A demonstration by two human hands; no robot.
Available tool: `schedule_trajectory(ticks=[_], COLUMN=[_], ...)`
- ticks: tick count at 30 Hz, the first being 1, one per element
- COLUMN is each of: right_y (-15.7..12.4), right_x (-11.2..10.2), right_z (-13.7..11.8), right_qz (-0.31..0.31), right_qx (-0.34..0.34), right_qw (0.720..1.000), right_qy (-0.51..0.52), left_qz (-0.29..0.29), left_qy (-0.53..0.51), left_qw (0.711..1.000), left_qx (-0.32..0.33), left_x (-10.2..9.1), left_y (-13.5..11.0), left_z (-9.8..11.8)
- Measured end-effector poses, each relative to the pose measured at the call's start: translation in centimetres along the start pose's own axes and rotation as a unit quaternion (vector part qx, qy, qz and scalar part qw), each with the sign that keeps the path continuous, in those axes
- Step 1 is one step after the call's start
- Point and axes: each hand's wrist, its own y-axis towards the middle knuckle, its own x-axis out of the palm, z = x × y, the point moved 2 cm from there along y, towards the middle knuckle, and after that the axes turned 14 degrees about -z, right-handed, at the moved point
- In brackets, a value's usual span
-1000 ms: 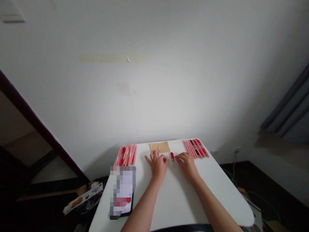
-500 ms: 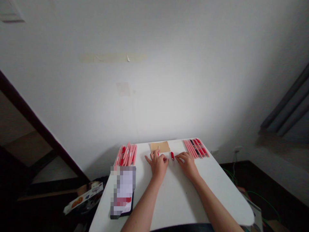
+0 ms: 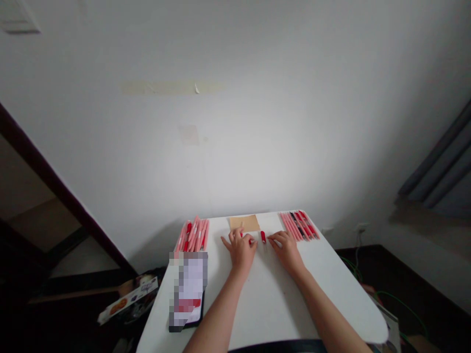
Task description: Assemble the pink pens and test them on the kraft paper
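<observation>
My left hand (image 3: 241, 250) rests on the white table (image 3: 272, 304), fingers partly spread, with a small red piece (image 3: 251, 241) showing at its fingertips. My right hand (image 3: 287, 249) lies beside it, fingers curled toward a short red cap-like piece (image 3: 263, 237) that lies between the two hands. A tan card (image 3: 244, 223) sits just beyond the hands. A heap of pink and red pens (image 3: 193, 235) lies at the far left, and a neat row of pink, red and black pens (image 3: 299, 225) lies at the far right.
A blurred flat object with a dark edge (image 3: 187, 289) lies on the table's left side. A white wall stands right behind the table. A printed box (image 3: 127, 300) lies on the floor at the left, a green cable (image 3: 390, 294) at the right.
</observation>
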Motion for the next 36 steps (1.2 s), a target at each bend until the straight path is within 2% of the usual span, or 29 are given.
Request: schedule_trajectory(ticks=[7,13,24,32,36], right_y=[-0.2,-0.1,-0.1,0.0,-0.1], right_x=[-0.2,0.3,0.5,0.5,0.3], right_z=[-0.9,-1.4,-1.3,-1.2,-1.1], right_qz=[-0.014,-0.056,-0.060,-0.062,-0.048], right_qx=[-0.015,-0.048,-0.043,-0.041,-0.036], right_qw=[1.000,0.997,0.997,0.997,0.998], right_qy=[0.007,0.016,0.015,0.019,0.031], left_qz=[0.045,0.039,0.050,0.052,0.041], left_qy=[0.009,0.050,0.084,0.020,-0.025], left_qw=[0.999,0.997,0.993,0.996,0.998], left_qx=[-0.009,-0.049,-0.068,-0.074,-0.046], left_x=[-1.2,-1.8,-1.6,-1.5,-1.6], left_y=[-0.3,-0.5,-0.5,-0.2,-0.2], left_z=[-1.0,-1.8,-2.2,-2.0,-1.6])
